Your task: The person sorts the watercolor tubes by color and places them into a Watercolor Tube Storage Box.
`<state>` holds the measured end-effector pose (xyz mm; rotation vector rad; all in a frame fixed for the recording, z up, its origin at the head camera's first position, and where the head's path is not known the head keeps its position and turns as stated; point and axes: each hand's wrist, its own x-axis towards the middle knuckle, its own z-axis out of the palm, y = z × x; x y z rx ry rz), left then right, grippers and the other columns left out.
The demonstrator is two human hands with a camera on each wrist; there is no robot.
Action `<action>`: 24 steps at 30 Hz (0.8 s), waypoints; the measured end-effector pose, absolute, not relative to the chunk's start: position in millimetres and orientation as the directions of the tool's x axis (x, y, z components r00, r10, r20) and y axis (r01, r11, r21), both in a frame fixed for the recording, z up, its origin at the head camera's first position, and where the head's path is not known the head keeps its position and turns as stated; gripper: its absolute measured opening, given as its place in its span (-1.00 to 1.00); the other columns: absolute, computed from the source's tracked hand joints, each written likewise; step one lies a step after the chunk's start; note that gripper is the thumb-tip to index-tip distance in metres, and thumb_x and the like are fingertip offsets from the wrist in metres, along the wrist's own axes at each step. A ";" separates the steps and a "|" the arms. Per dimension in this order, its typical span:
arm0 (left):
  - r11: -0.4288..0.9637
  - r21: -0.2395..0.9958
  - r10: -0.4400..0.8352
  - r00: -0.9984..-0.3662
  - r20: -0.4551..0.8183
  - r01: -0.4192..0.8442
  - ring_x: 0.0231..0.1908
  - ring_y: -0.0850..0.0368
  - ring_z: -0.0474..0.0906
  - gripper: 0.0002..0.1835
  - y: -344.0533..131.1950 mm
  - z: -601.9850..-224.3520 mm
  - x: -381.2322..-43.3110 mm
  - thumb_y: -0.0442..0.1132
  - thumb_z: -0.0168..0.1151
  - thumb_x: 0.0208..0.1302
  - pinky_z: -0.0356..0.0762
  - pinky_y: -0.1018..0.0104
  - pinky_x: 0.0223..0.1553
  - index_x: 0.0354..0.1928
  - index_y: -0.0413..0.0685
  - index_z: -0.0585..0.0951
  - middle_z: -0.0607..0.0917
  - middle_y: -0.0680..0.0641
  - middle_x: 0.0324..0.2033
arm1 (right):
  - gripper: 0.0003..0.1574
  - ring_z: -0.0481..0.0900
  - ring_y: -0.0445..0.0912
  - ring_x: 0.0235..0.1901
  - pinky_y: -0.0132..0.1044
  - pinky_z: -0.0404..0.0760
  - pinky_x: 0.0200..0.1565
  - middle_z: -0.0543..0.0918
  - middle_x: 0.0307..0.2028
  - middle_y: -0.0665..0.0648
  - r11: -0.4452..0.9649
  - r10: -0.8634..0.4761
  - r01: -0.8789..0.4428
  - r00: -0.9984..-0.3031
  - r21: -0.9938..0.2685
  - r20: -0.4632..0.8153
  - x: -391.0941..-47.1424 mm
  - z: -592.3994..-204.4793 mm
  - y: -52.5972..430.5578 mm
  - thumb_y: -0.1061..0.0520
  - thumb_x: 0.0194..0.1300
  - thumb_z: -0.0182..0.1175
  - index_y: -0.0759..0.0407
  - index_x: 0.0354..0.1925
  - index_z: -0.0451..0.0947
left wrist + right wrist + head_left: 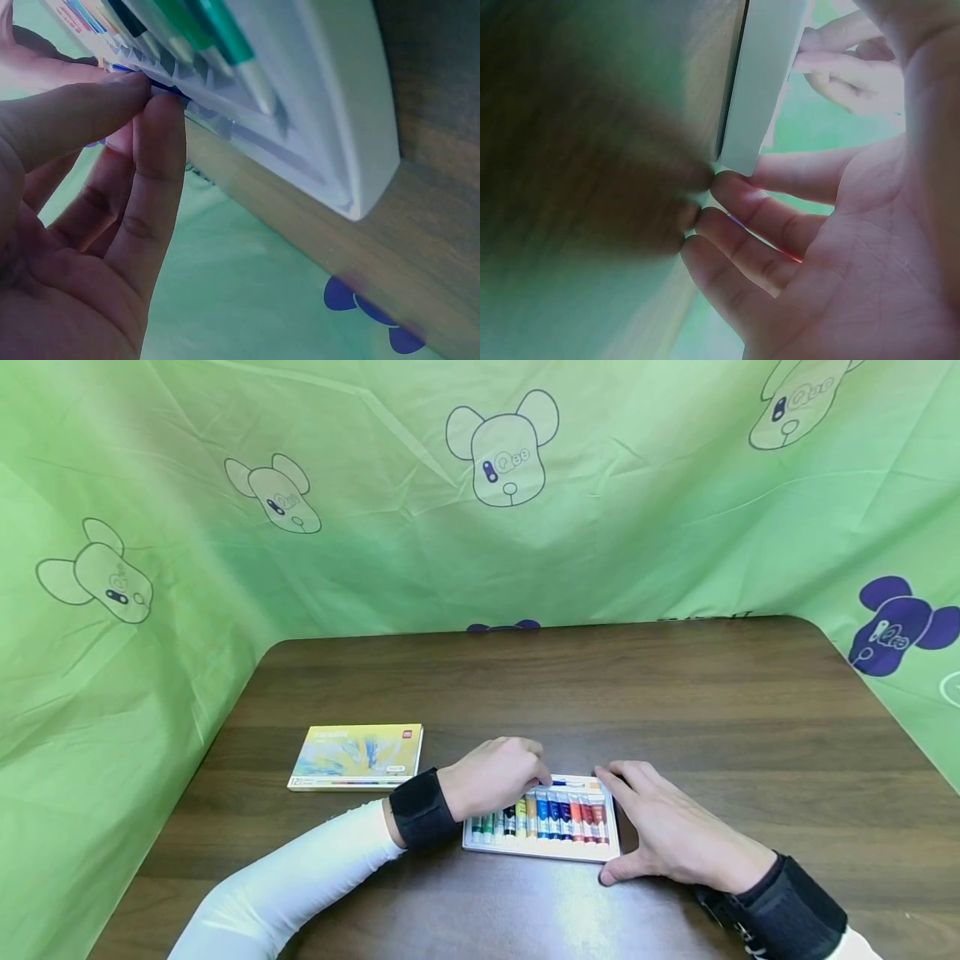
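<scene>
A white tray (540, 852) of paint tubes (555, 818) lies on the table, the tubes side by side in many colours. My left hand (495, 772) reaches over its far left part. In the left wrist view, thumb and index finger pinch a slim blue-handled paintbrush (166, 88) at the slot along the tray's far side. My right hand (675, 831) spans the tray's right end, index finger at the far corner and thumb by the near one. In the right wrist view its other fingertips (705, 251) rest on the table beside the tray.
Left of the tray lies a flat yellow box (356, 756) with a blue brushstroke picture. The brown wooden table (525, 693) ends at a green curtain (375, 568) printed with mouse-like heads. Black bands (423, 806) wrap both wrists.
</scene>
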<state>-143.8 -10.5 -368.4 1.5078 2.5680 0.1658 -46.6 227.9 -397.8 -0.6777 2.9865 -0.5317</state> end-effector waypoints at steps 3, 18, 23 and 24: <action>0.485 0.187 0.874 -0.478 -0.085 0.854 -0.26 0.32 0.55 -0.77 -9.9 -369.3 -143.8 -0.21 0.19 0.39 0.57 0.46 -0.11 -0.02 0.13 0.75 0.70 0.09 -0.22 | 0.54 0.33 0.10 0.25 0.05 0.47 0.18 0.38 0.25 0.23 0.849 -0.422 -0.408 -0.906 -0.336 0.032 -46.9 -398.6 227.3 -0.62 -0.32 0.40 0.34 0.37 0.28; 0.417 0.004 0.902 -0.413 -0.121 0.909 -0.23 0.23 0.52 -0.78 -3.5 -365.9 -138.0 -0.19 0.18 0.40 0.56 0.42 -0.09 -0.05 0.18 0.76 0.66 0.05 -0.20 | 0.54 0.34 0.11 0.24 0.07 0.47 0.17 0.39 0.24 0.23 0.845 -0.431 -0.424 -0.901 -0.325 0.054 -46.8 -397.8 227.2 -0.68 -0.31 0.33 0.35 0.36 0.30; 0.431 0.021 0.896 -0.425 -0.128 0.902 -0.26 0.24 0.50 -0.78 -1.3 -365.0 -139.1 -0.20 0.18 0.40 0.55 0.43 -0.13 -0.07 0.18 0.77 0.65 0.06 -0.23 | 0.54 0.34 0.11 0.24 0.07 0.47 0.16 0.40 0.23 0.24 0.842 -0.434 -0.429 -0.899 -0.327 0.059 -47.1 -397.5 227.8 -0.69 -0.29 0.31 0.36 0.35 0.30; 0.436 0.033 0.894 -0.429 -0.131 0.899 -0.26 0.25 0.50 -0.78 -1.1 -365.2 -139.6 -0.20 0.18 0.39 0.55 0.44 -0.13 -0.07 0.17 0.77 0.65 0.06 -0.23 | 0.54 0.34 0.11 0.24 0.07 0.47 0.17 0.40 0.24 0.24 0.845 -0.431 -0.423 -0.901 -0.327 0.052 -47.1 -397.5 227.9 -0.68 -0.29 0.32 0.36 0.35 0.30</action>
